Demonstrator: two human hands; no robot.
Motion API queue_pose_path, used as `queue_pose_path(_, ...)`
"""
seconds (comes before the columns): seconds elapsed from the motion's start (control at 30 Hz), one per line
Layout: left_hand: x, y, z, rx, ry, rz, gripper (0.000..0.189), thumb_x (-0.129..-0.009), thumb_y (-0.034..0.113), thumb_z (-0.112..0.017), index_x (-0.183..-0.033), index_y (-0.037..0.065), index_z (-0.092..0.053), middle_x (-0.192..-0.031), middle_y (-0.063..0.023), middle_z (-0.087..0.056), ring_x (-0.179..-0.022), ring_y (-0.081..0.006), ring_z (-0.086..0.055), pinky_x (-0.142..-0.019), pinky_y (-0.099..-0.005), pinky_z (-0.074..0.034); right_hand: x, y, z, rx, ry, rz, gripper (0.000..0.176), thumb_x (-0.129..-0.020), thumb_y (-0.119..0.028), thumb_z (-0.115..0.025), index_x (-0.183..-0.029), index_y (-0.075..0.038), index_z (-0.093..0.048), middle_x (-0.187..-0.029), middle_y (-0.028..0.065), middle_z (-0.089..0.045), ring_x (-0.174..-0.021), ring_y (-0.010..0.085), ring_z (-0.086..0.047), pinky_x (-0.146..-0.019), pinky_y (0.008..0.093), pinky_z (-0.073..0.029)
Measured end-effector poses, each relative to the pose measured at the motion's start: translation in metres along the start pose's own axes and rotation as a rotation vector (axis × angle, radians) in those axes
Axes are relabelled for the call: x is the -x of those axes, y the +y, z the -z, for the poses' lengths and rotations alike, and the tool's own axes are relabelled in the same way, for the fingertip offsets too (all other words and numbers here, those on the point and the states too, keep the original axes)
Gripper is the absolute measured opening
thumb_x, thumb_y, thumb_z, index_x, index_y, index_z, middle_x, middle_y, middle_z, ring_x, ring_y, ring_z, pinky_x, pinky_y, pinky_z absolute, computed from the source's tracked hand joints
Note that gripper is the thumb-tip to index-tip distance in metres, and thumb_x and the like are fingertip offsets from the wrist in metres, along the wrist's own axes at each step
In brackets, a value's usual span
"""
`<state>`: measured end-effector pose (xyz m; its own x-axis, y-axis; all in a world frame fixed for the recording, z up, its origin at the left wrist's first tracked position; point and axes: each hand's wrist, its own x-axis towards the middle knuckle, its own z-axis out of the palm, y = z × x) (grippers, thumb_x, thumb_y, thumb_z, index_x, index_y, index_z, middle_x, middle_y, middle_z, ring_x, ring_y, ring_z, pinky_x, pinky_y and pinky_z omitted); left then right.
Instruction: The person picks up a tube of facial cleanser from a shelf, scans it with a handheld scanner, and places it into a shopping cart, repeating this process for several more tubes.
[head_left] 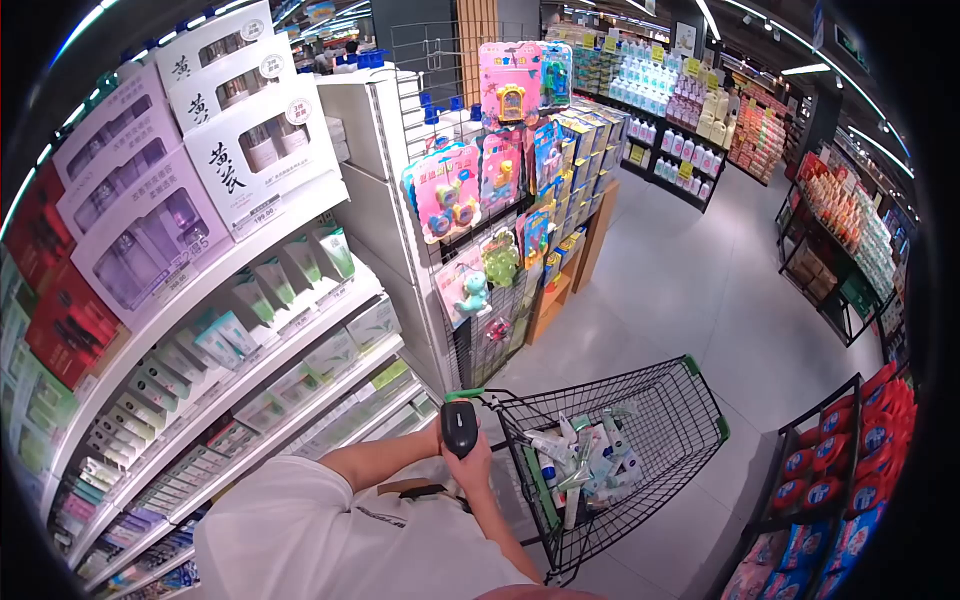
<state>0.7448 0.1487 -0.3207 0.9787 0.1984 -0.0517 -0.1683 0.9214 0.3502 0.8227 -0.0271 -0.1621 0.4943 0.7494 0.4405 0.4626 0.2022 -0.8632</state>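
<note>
A black barcode scanner (459, 428) stands out in front of my chest, near the green end of the cart's handle (465, 394). My right hand (474, 468) is closed around its lower end. Pressed close at the scanner's left side is my left hand (434, 438), its fingers hidden behind the device. Just to the right is a black wire shopping cart (660, 470) with green corners. Inside it lies a loose heap of tubes and small packs (590, 455), mostly white, green and blue.
White shelves (300, 330) with boxed sets and tubes line my left. Ahead, a wire rack (480, 260) holds carded toys beside stacked yellow-blue boxes (590, 140). Red packs (830, 450) fill a stand at right. Grey tiled floor (680, 270) runs between the displays.
</note>
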Motion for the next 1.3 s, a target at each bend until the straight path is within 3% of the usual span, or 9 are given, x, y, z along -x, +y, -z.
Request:
queue_pose_path(0.03, 0.006, -0.003, -0.013, -0.002, 0.007, 0.000, 0.038, -0.077, 0.042, -0.072, -0.103, 0.016, -0.064, -0.099, -0.0056, -0.066, -0.104, -0.0234, -0.061, -0.103, -0.0435, -0.044, 0.001, -0.001, 0.000, -0.006, -0.001, -0.003, 0.037, -0.075, -0.016, -0.080, -0.102, 0.003, -0.066, -0.086, 0.0203, -0.069, -0.079, 0.0333, -0.070, -0.073, 0.0397, -0.053)
queue_pose_path(0.1, 0.012, -0.002, -0.059, -1.056, 0.271, -0.127, 0.040, -0.080, 0.042, -0.071, -0.107, 0.015, -0.062, -0.098, -0.0043, -0.065, -0.109, -0.0211, -0.059, -0.105, -0.0435, -0.043, 0.001, 0.000, 0.000, -0.060, 0.015, -0.153, 0.043, -0.074, -0.018, -0.080, -0.107, 0.003, -0.063, -0.090, 0.0218, -0.068, -0.084, 0.0380, -0.069, -0.076, 0.0426, -0.053)
queue_pose_path(0.13, -0.004, -0.005, -0.063, -0.438, 0.423, -0.263, 0.024, -0.097, 0.033, -0.056, -0.095, 0.009, -0.063, -0.093, -0.0084, -0.066, -0.086, -0.0186, -0.065, -0.072, -0.0310, -0.058, 0.001, 0.001, -0.002, -0.064, 0.016, -0.158, 0.043, -0.074, -0.018, -0.080, -0.107, 0.003, -0.063, -0.090, 0.0218, -0.068, -0.084, 0.0380, -0.069, -0.076, 0.0426, -0.053)
queue_pose_path(0.23, -0.002, -0.007, -0.069, -0.303, 0.628, -0.294, 0.024, -0.095, 0.034, -0.060, -0.098, 0.010, -0.063, -0.096, -0.0086, -0.067, -0.085, -0.0159, -0.066, -0.068, -0.0310, -0.059, 0.004, 0.002, -0.003, -0.111, 0.025, -0.331, 0.041, -0.071, -0.023, -0.082, -0.097, 0.002, -0.062, -0.088, 0.0243, -0.066, -0.084, 0.0434, -0.066, -0.075, 0.0475, -0.052)
queue_pose_path(0.3, 0.008, -0.008, -0.059, -0.324, 0.691, -0.328, 0.029, -0.090, 0.033, -0.066, -0.107, 0.010, -0.062, -0.102, -0.0093, -0.067, -0.093, -0.0175, -0.066, -0.086, -0.0390, -0.057, 0.003, -0.001, 0.000, -0.211, 0.071, -0.245, 0.041, -0.071, -0.023, -0.081, -0.099, 0.003, -0.064, -0.088, 0.0238, -0.067, -0.085, 0.0432, -0.066, -0.074, 0.0474, -0.052)
queue_pose_path(0.37, 0.021, -0.008, -0.068, -2.205, 0.338, -0.662, 0.088, -0.068, 0.021, -0.082, -0.143, 0.001, -0.040, -0.141, -0.0215, -0.046, -0.127, -0.0373, -0.047, -0.114, -0.0466, -0.032, 0.003, 0.003, 0.005, -0.237, 0.054, -0.302, 0.042, -0.071, -0.023, -0.080, -0.099, 0.003, -0.064, -0.088, 0.0237, -0.067, -0.085, 0.0431, -0.067, -0.074, 0.0475, -0.052)
queue_pose_path(0.57, 0.035, -0.003, -0.176, -2.195, 0.527, -0.640, 0.063, -0.078, 0.026, -0.072, -0.132, 0.001, -0.051, -0.138, -0.0236, -0.047, -0.131, -0.0442, -0.043, -0.113, -0.0526, -0.032, 0.014, 0.007, 0.013, -0.128, -0.015, -0.348, 0.039, -0.071, -0.021, -0.079, -0.098, 0.003, -0.065, -0.088, 0.0231, -0.068, -0.085, 0.0438, -0.066, -0.075, 0.0484, -0.052)
queue_pose_path(0.9, 0.069, 0.153, -0.232, -2.060, 1.468, -1.300, 0.055, -0.086, 0.023, -0.069, -0.132, 0.001, -0.049, -0.130, -0.0203, -0.054, -0.124, -0.0397, -0.045, -0.109, -0.0483, -0.033, 0.005, 0.013, 0.028, -0.185, 0.050, -0.542, 0.033, -0.074, -0.020, -0.079, -0.092, 0.005, -0.068, -0.076, 0.0162, -0.070, -0.072, 0.0278, -0.071, -0.068, 0.0402, -0.053)
queue_pose_path(1.3, 0.043, 0.288, -0.247, -1.470, 2.286, -0.869, 0.085, -0.077, 0.042, -0.080, -0.142, 0.004, -0.041, -0.141, -0.0172, -0.050, -0.137, -0.0343, -0.035, -0.112, -0.0505, -0.025, -0.014, 0.038, 0.028, -1.014, 0.382, -0.784, 0.014, -0.086, 0.003, -0.063, -0.097, -0.001, -0.056, -0.086, 0.0057, -0.058, -0.068, 0.0148, -0.056, -0.064, 0.0287, -0.049)
